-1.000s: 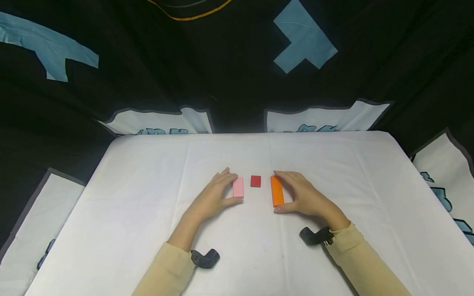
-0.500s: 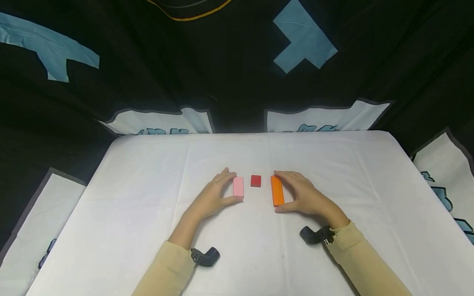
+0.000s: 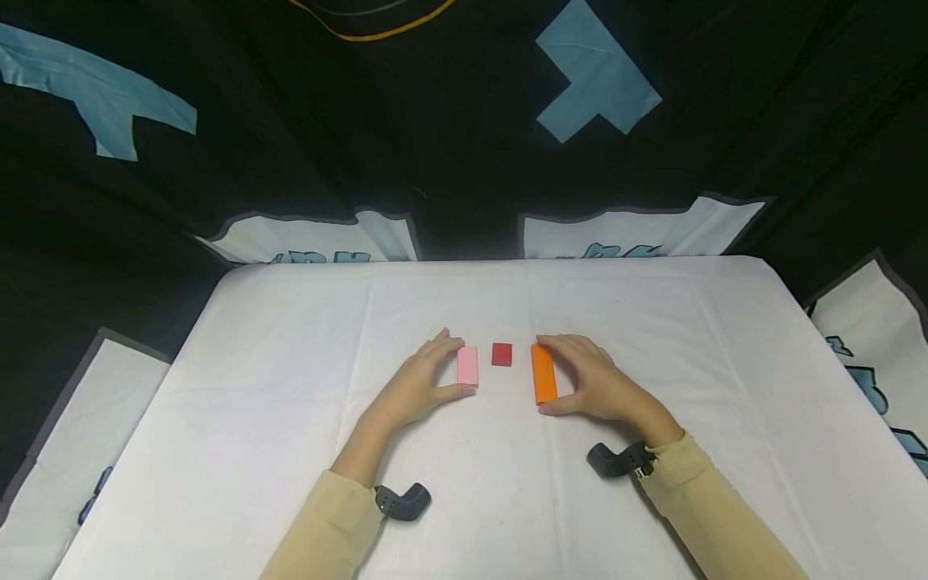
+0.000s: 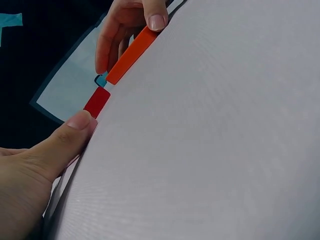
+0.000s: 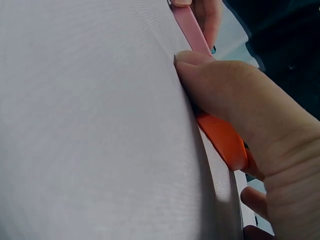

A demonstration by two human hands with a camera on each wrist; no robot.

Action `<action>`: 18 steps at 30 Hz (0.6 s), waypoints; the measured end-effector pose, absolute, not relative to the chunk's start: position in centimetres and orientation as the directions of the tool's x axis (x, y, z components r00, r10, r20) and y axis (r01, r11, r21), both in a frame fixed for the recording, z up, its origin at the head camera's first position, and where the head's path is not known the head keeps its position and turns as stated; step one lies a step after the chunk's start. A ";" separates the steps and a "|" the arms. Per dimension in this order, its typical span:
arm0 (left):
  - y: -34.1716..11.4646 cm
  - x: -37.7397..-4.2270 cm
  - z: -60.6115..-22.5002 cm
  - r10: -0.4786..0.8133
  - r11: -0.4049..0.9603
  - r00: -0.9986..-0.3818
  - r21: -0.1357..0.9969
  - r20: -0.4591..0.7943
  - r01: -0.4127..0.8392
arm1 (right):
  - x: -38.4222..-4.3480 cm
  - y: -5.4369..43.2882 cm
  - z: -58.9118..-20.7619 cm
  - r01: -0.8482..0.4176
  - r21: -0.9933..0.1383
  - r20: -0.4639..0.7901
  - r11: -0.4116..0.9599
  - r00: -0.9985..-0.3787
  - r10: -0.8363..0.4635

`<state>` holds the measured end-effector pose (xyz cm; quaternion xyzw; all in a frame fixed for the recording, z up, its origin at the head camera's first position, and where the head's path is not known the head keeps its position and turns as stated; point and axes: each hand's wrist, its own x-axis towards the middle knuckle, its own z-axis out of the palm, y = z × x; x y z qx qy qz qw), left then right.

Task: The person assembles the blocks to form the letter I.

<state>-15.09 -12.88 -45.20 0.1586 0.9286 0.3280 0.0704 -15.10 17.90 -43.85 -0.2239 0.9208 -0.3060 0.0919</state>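
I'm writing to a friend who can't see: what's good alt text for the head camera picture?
A person's left hand holds a pink block by its ends, and the right hand an orange block, at a white-covered table. A red block lies between them, touching neither. Behind hangs black cloth with blue shapes.

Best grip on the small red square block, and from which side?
Probably pinch the small red square block across its near and far sides, from above: the pink oblong block and orange oblong block flank its left and right.
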 end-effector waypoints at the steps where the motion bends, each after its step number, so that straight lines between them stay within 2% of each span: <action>1: -12.9 -15.1 -45.2 0.342 0.735 -0.939 0.630 -0.026 0.250 | -15.1 17.9 -43.8 -0.356 -0.607 -0.031 0.711 -0.883 -0.468; 18: -12.8 -15.1 -45.2 0.332 0.736 -0.943 0.635 -0.033 0.237 | -15.0 17.6 -44.3 -0.354 -0.626 -0.012 0.694 -0.886 -0.463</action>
